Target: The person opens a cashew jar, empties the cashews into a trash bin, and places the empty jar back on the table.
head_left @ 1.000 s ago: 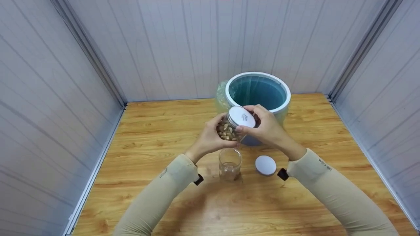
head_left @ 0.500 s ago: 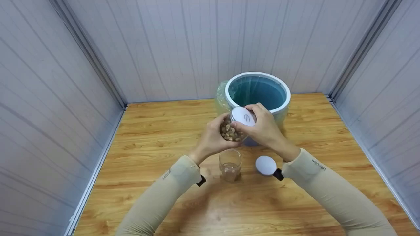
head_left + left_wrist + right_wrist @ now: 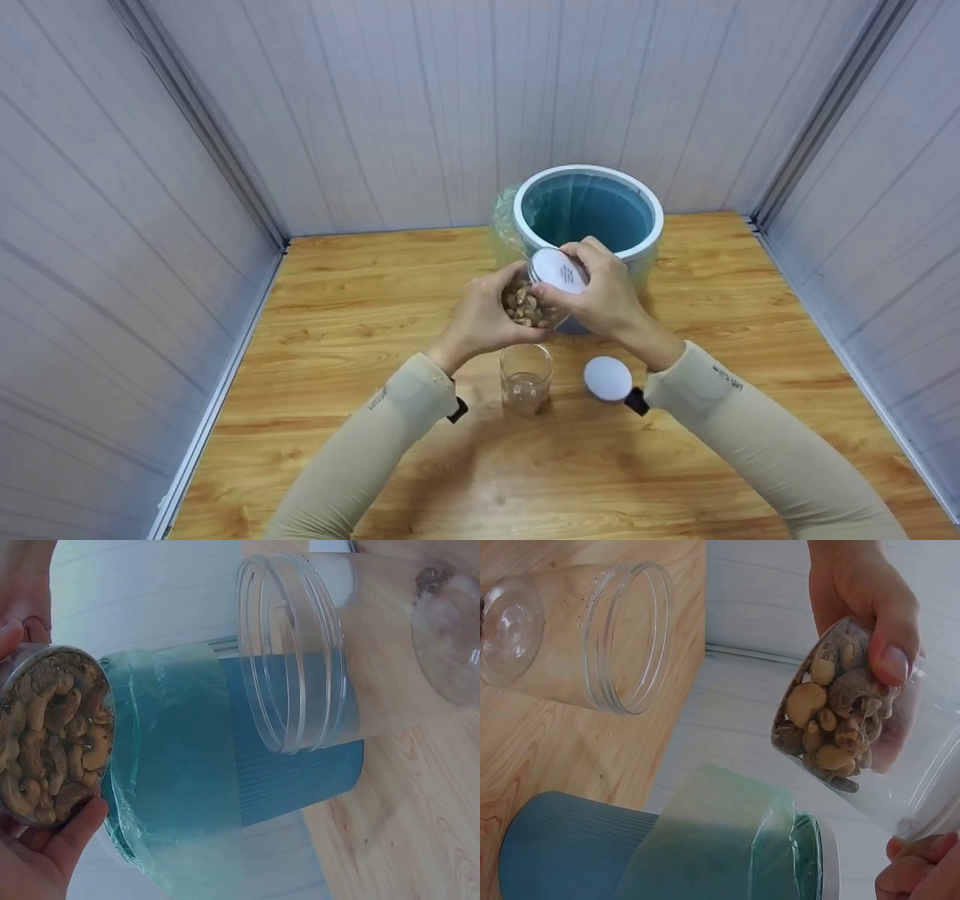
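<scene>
A clear jar (image 3: 523, 305) of nuts is held tilted above the table, in front of the bin. My left hand (image 3: 480, 313) grips the jar round its body. The white lid (image 3: 557, 268), with small dark print, sits on the jar's mouth. My right hand (image 3: 611, 298) grips this lid at its edge, thumb on the near side. Cashew-shaped nuts (image 3: 56, 739) show through the jar's base in the left wrist view. In the right wrist view the nuts (image 3: 832, 716) lie toward the base, leaving the part near the lid without nuts.
Below the hands stands an uncapped clear jar (image 3: 526, 375) with dark residue at its bottom. Another white lid (image 3: 607, 379) lies to its right, near my right cuff. Behind is a blue bin (image 3: 654, 225) with a white rim and a greenish liner bag. Panel walls surround the table (image 3: 337, 300).
The held jar and its lid have shifted slightly right and the lid's print has turned. My right thumb has moved left across the lid's edge. The standing jar and loose lid have stayed put.
</scene>
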A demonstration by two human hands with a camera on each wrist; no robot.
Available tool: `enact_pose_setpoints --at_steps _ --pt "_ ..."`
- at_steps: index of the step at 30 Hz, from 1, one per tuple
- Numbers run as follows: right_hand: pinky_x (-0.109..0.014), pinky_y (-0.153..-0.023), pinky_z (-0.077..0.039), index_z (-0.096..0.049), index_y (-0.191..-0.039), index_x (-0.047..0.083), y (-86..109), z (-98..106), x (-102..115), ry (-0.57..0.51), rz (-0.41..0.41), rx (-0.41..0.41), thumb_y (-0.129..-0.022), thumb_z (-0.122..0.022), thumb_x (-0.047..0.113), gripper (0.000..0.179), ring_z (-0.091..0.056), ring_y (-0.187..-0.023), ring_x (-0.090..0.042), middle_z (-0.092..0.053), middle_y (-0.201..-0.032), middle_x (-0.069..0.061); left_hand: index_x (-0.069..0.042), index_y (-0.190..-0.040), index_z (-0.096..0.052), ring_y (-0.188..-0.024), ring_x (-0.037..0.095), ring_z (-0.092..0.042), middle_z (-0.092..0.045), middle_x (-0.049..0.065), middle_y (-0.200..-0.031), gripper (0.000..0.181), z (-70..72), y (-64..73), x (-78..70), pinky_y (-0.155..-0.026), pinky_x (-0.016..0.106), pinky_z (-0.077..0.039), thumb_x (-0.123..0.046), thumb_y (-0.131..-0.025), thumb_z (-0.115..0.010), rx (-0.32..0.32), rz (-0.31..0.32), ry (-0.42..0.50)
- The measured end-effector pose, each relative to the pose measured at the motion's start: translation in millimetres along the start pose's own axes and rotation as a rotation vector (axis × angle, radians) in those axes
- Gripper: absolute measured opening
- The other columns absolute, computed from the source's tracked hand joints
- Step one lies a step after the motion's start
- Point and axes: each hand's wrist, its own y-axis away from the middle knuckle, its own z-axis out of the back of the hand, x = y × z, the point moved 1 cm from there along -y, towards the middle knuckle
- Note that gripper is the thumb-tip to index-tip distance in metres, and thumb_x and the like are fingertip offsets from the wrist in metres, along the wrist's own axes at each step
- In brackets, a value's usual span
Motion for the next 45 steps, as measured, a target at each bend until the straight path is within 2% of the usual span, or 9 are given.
enact_pose_setpoints --at_steps 2,8,18,23,27,30,35,40,45 --pt "-0.034 -0.072 -0.051 -0.073 -0.120 0.000 0.1 0 -1 -0.003 0.014 -0.004 -0.084 -0.086 0.044 0.059 -0.060 -0.092 -0.025 -0.068 -0.108 -0.015 -0.008 -0.143 -0.064 -0.110 0.014 -0.072 -0.076 0.006 -0.127 0.084 0.7 -0.1 -0.2 -0.099 0.030 -0.062 -0.029 -0.072 -0.102 -0.001 -0.002 -0.003" --pt "-0.033 -0.075 -0.048 -0.073 -0.121 -0.002 0.5 1 -2 -0.006 0.103 0.011 -0.079 -0.085 0.041 0.061 -0.059 -0.094 -0.025 -0.069 -0.108 -0.016 -0.006 -0.145 -0.064 -0.110 0.014 -0.072 -0.077 0.006 -0.127 0.084 1.5 2.7 2.2 -0.097 0.030 -0.063 -0.025 -0.072 -0.101 0.042 0.009 0.100" --pt "-0.034 -0.080 -0.052 -0.067 -0.133 -0.002 -0.8 7 -3 0.006 0.160 0.140 -0.082 -0.084 0.040 0.069 -0.059 -0.100 -0.025 -0.067 -0.119 -0.017 -0.007 -0.147 -0.062 -0.116 0.013 -0.071 -0.075 0.005 -0.132 0.086 4.8 4.6 5.2 -0.102 0.032 -0.061 -0.023 -0.072 -0.102 0.079 -0.007 0.154" --pt "-0.040 -0.089 -0.055 -0.061 -0.146 0.002 -2.4 14 -3 0.001 0.153 0.242 -0.086 -0.085 0.038 0.074 -0.059 -0.111 -0.027 -0.063 -0.133 -0.016 -0.007 -0.149 -0.061 -0.118 0.015 -0.070 -0.074 0.006 -0.135 0.088 6.2 5.3 5.9 -0.104 0.033 -0.060 -0.023 -0.073 -0.102 0.071 -0.017 0.146" --pt "-0.042 -0.092 -0.053 -0.054 -0.155 0.003 -4.7 19 0 0.036 0.115 0.291 -0.086 -0.087 0.042 0.087 -0.058 -0.116 -0.028 -0.059 -0.140 -0.017 -0.007 -0.149 -0.060 -0.119 0.015 -0.070 -0.073 0.006 -0.135 0.087 5.4 5.4 6.0 -0.105 0.033 -0.060 -0.019 -0.074 -0.102 0.059 -0.023 0.140" --pt "-0.041 -0.089 -0.053 -0.052 -0.156 0.001 -6.0 23 4 0.077 0.067 0.298 -0.086 -0.087 0.046 0.090 -0.058 -0.112 -0.029 -0.060 -0.136 -0.017 -0.007 -0.149 -0.060 -0.118 0.014 -0.070 -0.074 0.006 -0.134 0.087 4.6 5.2 6.2 -0.104 0.032 -0.061 -0.016 -0.073 -0.102 0.054 -0.026 0.134" --pt "-0.036 -0.080 -0.052 -0.062 -0.146 0.001 -6.9 26 9 0.114 0.007 0.307 -0.090 -0.084 0.046 0.074 -0.058 -0.102 -0.026 -0.066 -0.121 -0.014 -0.008 -0.148 -0.061 -0.115 0.011 -0.071 -0.075 0.005 -0.132 0.085 3.9 5.5 6.3 -0.102 0.030 -0.061 -0.017 -0.074 -0.102 0.059 -0.028 0.127" --pt "-0.033 -0.076 -0.051 -0.065 -0.143 0.001 -8.3 30 10 0.104 0.022 0.350 -0.092 -0.083 0.042 0.068 -0.056 -0.099 -0.024 -0.065 -0.115 -0.013 -0.007 -0.145 -0.062 -0.114 0.013 -0.071 -0.075 0.006 -0.130 0.084 3.5 5.9 6.8 -0.101 0.031 -0.061 -0.017 -0.072 -0.102 0.065 -0.035 0.120" --pt "-0.038 -0.082 -0.054 -0.061 -0.148 0.001 -11.0 35 8 0.100 0.085 0.424 -0.091 -0.086 0.035 0.071 -0.057 -0.105 -0.027 -0.065 -0.126 -0.017 -0.006 -0.146 -0.061 -0.118 0.015 -0.070 -0.074 0.007 -0.132 0.085 4.1 7.3 7.0 -0.104 0.033 -0.060 -0.017 -0.072 -0.102 0.072 -0.042 0.094"
